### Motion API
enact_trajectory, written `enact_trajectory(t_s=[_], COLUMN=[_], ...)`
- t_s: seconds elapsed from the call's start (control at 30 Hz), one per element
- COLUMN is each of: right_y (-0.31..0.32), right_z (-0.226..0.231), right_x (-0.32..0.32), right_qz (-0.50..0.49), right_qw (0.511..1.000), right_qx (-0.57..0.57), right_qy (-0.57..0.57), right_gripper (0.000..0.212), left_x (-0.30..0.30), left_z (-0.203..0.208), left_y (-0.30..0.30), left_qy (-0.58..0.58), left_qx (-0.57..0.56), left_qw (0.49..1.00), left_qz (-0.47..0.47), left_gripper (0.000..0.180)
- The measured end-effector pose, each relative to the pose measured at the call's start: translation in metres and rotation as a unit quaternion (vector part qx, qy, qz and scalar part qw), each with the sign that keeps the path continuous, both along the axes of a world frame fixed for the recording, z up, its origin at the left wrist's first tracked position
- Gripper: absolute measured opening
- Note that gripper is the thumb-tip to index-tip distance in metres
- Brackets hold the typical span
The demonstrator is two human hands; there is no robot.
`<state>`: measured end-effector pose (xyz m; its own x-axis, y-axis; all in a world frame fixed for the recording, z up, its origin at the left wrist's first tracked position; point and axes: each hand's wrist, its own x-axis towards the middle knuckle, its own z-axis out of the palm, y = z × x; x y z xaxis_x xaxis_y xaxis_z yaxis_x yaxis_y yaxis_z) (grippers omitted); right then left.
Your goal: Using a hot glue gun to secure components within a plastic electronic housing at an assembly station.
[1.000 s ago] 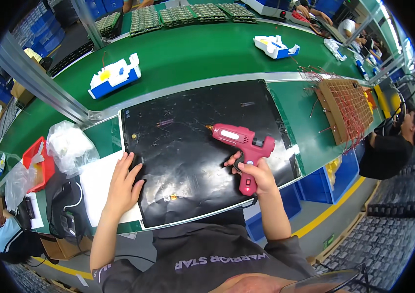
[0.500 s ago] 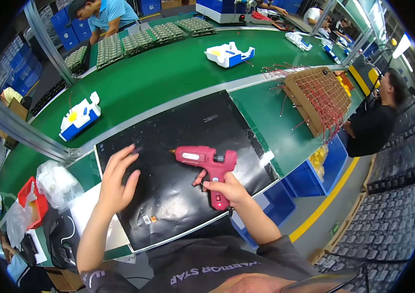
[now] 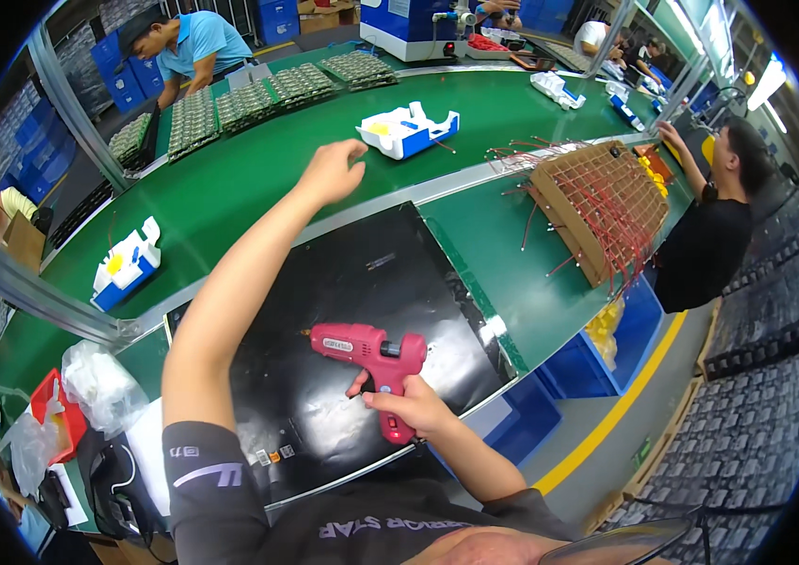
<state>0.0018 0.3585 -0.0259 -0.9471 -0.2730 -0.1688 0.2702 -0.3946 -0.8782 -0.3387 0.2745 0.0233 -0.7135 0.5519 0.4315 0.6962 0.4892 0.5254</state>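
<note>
A red hot glue gun (image 3: 362,350) is in my right hand (image 3: 415,405), fingers wrapped round its handle, its nozzle pointing left above the black mat (image 3: 324,273). My left arm stretches over the green belt (image 3: 239,155). At its end my left hand (image 3: 334,172) is open and holds nothing, its fingertips just left of a white and blue plastic housing (image 3: 409,132) with a yellow part inside. A small gap seems to lie between them. Another such housing (image 3: 127,264) rests on the belt at the left, a thin red wire rising from it.
A cardboard grid box (image 3: 597,202) with red wires hanging out stands on the right. Blue bins (image 3: 625,348) sit below it. Plastic bags (image 3: 103,386) and a red tray (image 3: 59,414) lie at the left. Circuit board panels (image 3: 249,99) line the far side, near a co-worker (image 3: 197,47).
My left hand has gone from above the mat forward to the middle housing on the belt. The housings sit farther left in view. The glue gun stays in my right hand, lower in view.
</note>
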Motion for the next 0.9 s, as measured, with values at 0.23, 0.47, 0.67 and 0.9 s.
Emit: enact_trajectory(t_s=[0.23, 0.47, 0.67, 0.9], right_y=[0.003, 0.002, 0.001, 0.007], right_z=[0.002, 0.000, -0.004, -0.009], right_x=[0.001, 0.000, 0.002, 0.009], right_qz=[0.026, 0.018, 0.004, 0.017], right_qw=[0.999, 0.999, 1.000, 0.997], right_qx=[0.039, 0.032, 0.023, -0.006], right_qy=[-0.023, -0.003, 0.015, 0.081], right_gripper=[0.027, 0.030, 0.028, 0.033], left_x=[-0.044, -0.048, -0.028, 0.056], left_z=[-0.021, -0.024, -0.016, 0.017], left_y=[0.071, 0.076, 0.023, -0.087], left_qy=[0.046, 0.010, 0.008, 0.032], left_qx=[-0.077, -0.178, -0.084, -0.058], left_qw=[0.994, 0.979, 0.995, 0.997], left_qz=[0.069, 0.103, 0.054, 0.045], left_gripper=[0.038, 0.036, 0.033, 0.031])
